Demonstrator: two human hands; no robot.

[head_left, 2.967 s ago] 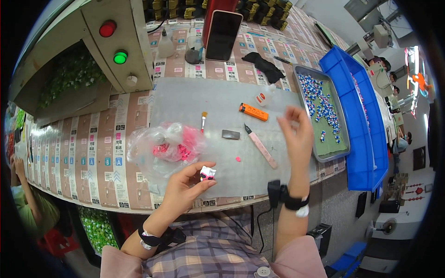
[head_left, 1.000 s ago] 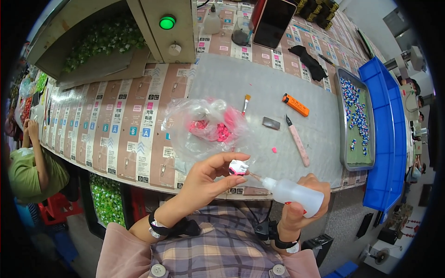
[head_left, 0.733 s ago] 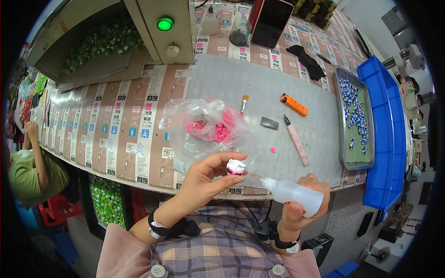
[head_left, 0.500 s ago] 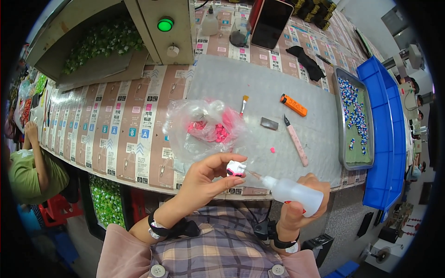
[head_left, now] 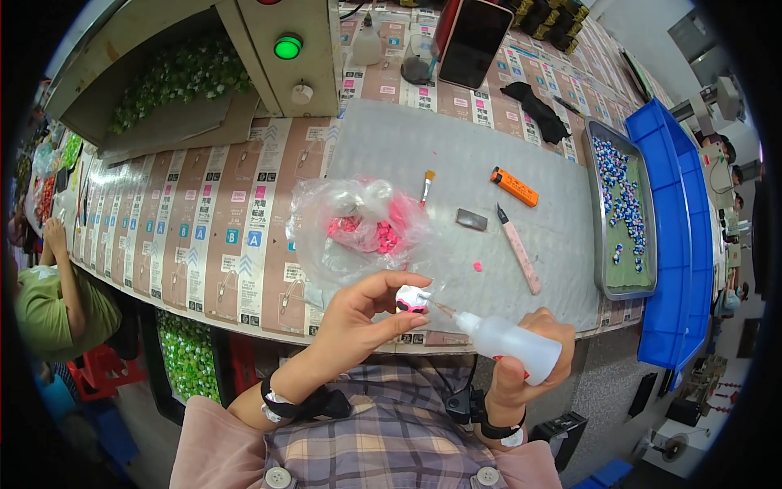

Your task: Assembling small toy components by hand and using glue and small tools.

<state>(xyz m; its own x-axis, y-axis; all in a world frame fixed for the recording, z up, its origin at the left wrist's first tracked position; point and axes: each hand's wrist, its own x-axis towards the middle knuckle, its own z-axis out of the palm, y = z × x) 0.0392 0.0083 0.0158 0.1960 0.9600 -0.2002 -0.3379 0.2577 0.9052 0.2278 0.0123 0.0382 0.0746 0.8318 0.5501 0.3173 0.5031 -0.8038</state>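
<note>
Fairly bright, even light covers the tabletop point(head_left: 167, 196), paling into glare toward its far left end. Highlights speckle the clear plastic bag point(head_left: 318, 248). A green lamp point(head_left: 288, 46) glows on the metal box point(head_left: 273, 77), whose opening is shadowed. The left hand point(head_left: 371, 314) and right hand point(head_left: 533, 354) look reasonably sharp; the thin tip of the bottle point(head_left: 513, 342) is softer. The fisheye lens bows the tabletop's front edge, the corners go black, and the room beyond at right is small and blurry.

Grey speckled floor point(head_left: 607, 367) (a red stool point(head_left: 106, 371) far left)
</note>
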